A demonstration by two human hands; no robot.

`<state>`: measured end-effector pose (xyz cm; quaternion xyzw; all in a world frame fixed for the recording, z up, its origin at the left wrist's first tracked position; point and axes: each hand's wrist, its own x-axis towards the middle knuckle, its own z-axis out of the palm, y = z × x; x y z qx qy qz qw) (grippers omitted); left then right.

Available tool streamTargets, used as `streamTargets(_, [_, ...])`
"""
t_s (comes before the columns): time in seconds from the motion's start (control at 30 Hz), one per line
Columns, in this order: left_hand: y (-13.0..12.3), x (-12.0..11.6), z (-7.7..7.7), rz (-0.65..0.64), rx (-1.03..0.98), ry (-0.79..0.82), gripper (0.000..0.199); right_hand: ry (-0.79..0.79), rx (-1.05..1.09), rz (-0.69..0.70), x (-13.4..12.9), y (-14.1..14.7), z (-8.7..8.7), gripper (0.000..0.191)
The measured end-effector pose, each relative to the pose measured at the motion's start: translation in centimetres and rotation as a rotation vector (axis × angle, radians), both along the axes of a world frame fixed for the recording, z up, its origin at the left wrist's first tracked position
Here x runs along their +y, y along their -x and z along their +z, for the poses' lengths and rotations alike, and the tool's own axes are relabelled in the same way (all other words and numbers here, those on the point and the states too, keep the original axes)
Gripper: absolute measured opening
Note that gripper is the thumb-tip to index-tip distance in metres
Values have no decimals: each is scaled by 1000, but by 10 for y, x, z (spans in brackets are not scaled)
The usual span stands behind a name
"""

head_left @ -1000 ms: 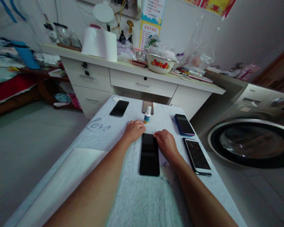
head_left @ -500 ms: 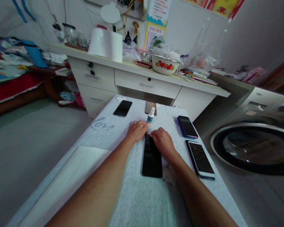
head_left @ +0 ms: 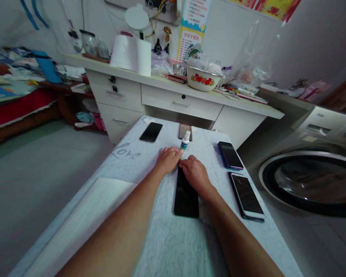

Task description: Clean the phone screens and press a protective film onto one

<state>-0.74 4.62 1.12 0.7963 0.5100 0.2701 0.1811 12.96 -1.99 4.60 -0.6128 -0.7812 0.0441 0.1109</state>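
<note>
The black phone (head_left: 187, 198) lay at the frame's lower centre, its upper end under the bent fingers of the right hand (head_left: 195, 172); the left hand (head_left: 167, 159) was just beside its top-left corner, near the spray bottle (head_left: 185, 141). Whether either hand gripped anything, I could not tell.

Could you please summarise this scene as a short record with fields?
Left hand: by the far end of the black phone, beside the small bottle
Right hand: over that phone's far end
Table, right side: purple-edged phone, white-framed phone
Table, far end: dark phone, brownish phone
Behind: white desk, flowered bowl
</note>
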Motion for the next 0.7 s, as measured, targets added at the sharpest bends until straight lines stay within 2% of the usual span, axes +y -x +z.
streamTargets(0.33, [0, -3, 5, -10, -7, 15, 59, 43, 17, 128, -6, -5, 3, 25])
streamTargets(0.6, [0, 0, 2, -11, 17, 1, 56, -26, -33, 8, -4, 0, 1, 27])
streamTargets(0.7, [0, -1, 2, -3, 15, 7, 54, -13, -36, 10, -3, 0, 2, 27])
